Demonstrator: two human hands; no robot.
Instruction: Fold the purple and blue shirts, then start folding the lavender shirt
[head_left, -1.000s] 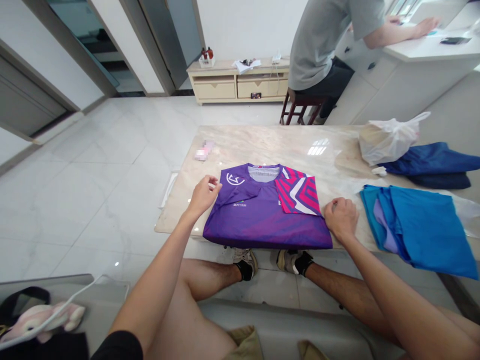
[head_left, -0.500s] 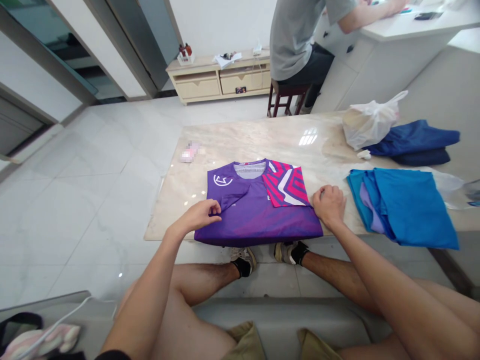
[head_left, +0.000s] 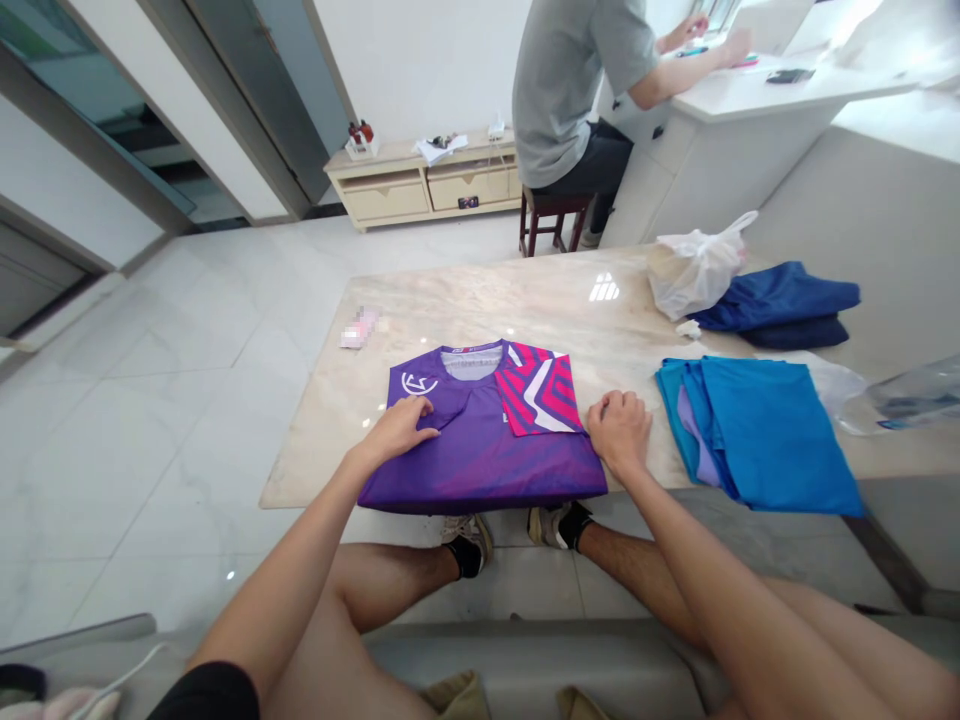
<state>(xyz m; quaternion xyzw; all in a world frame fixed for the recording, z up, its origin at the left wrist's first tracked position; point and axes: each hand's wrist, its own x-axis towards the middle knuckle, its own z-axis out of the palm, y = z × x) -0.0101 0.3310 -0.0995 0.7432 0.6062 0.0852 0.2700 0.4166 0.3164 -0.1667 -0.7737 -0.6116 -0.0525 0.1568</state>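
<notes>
On a pale, glossy marble-topped desk, at the near edge: folded purple-and-pink fabric jersey; over it, left hand, unclenched, thumb apart; beside its right edge, right hand, curled, grip indeterminable; beyond, knotted white plastic bag.

shirt: purple, at left fingers | logo: white, just beyond them | sleeve: magenta, purple stripes, white zigzag, left of right fingers | cloths: blue, right of right fingers | bag: white, well beyond right fingers | table: beige, marbled, around both
</notes>
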